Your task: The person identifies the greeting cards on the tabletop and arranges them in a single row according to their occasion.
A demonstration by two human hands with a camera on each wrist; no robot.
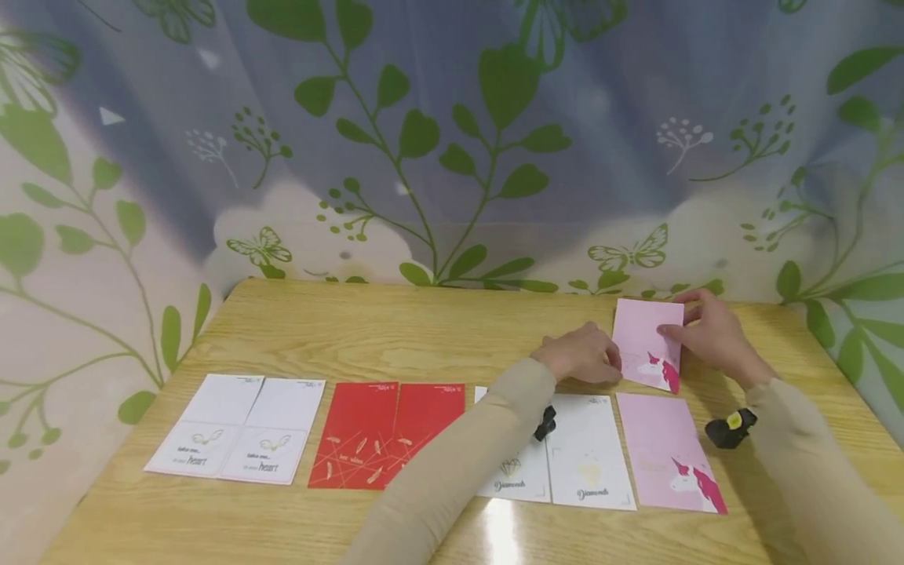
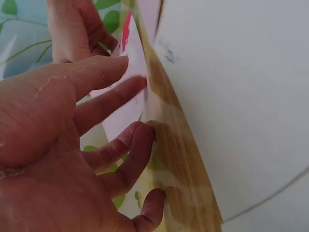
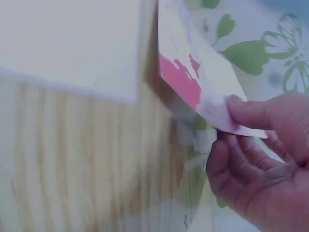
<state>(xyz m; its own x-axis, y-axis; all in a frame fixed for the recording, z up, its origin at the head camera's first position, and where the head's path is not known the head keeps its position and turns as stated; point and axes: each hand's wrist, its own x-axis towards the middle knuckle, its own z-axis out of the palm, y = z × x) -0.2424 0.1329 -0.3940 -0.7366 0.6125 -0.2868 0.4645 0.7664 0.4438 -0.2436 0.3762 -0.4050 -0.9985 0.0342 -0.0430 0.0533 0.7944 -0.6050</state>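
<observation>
Two hands hold one pink unicorn card (image 1: pixel 648 345) tilted above the wooden tabletop (image 1: pixel 424 337): right hand (image 1: pixel 709 333) pinching its edge, thumb on top in the right wrist view; left hand (image 1: pixel 582 355) touching it with straight, spread fingers (image 2: pixel 108 104) in the left wrist view.

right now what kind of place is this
Probably a home or small craft desk rather than a shop: a wooden table against a leaf-print curtain, with greeting cards laid in pairs and both hands on a pink card.
</observation>
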